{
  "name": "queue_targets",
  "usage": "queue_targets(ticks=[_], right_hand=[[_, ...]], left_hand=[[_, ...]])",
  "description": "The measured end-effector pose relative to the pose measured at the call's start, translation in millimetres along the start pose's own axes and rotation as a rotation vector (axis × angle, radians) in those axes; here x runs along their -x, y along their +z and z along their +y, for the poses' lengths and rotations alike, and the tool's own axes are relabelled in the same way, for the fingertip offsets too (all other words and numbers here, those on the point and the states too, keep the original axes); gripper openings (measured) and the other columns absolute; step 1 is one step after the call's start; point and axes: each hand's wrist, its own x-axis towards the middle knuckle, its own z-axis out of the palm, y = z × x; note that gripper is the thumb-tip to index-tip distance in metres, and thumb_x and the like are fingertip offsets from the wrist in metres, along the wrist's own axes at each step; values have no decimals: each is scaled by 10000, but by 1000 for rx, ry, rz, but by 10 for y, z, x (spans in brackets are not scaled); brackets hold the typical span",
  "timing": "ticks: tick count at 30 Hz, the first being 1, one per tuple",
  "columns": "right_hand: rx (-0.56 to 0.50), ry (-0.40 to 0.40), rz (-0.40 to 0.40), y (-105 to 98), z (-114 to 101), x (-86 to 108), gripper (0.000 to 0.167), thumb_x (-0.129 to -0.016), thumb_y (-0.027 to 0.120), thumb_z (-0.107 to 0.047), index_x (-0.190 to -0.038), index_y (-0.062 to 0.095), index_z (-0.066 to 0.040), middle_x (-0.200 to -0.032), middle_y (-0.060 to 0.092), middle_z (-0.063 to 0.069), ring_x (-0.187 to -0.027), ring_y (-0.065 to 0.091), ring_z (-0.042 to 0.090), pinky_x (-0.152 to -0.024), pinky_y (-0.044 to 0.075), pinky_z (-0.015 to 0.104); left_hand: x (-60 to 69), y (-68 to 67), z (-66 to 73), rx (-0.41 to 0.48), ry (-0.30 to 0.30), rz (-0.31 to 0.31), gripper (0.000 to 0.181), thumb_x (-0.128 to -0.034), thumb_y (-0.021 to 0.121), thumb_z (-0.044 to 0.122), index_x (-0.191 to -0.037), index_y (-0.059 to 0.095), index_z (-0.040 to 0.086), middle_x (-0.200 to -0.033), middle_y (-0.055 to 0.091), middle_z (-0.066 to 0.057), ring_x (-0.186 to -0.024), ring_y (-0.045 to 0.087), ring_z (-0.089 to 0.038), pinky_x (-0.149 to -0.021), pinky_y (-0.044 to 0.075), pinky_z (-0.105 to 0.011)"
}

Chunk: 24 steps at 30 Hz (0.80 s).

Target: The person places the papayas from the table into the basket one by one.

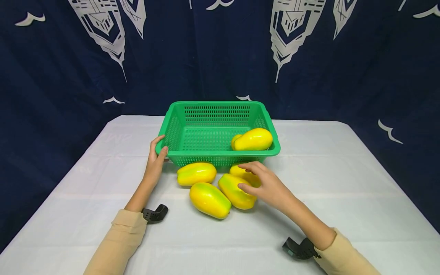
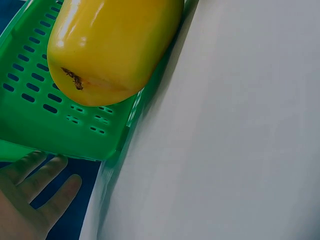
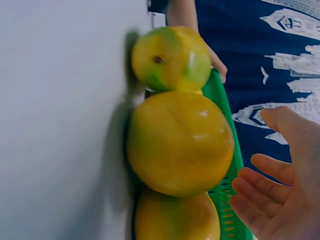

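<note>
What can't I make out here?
- Head: rear glossy yellow oval fruit in slotted green plastic basket, mostly hidden behind front fruit.
- Head: far-right fruit outside the basket, partly covered by the bare right hand.
- Left wrist: lone fruit, cut off by top edge.
- Right wrist: lowest fruit, cut off by bottom edge.

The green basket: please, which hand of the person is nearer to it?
Left. The left hand holds the green basket at its front left corner. The right hand hangs over yellow fruits before the basket's right part, not touching it.
</note>
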Motion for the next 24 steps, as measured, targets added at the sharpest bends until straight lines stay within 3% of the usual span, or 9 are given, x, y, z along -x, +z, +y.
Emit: queue_targets(ticks=[7,11,24], right_hand=[[85,-4,-33,89,6,66,495,-798,673,-333,-1226,537,-125,-1193,535,22,-1031,510,181,-892,446,387],[125,8,-51,135,-6,83,532,-787,674,-378,-1242,526,-144,-1209,525,3,-1074,508,180,-910,443,400],[219,34,-10,210,-34,90,580,-751,699,-407,-1245,517,-162,-1192,530,2,-1102,491,189,-845,461,434]], left_hand=[[5,11,-1,2,1,-5,491,-958,386,330,-1408,231,207,-1390,283,-126,-965,427,-139,-867,387,-458],[25,3,-1,-4,-1,1,482,-961,386,307,-1407,235,205,-1359,316,-143,-931,447,-126,-859,390,-449],[6,-16,25,-23,-1,-6,490,-963,379,325,-1412,222,209,-1322,343,-160,-882,467,-115,-861,389,-448]])
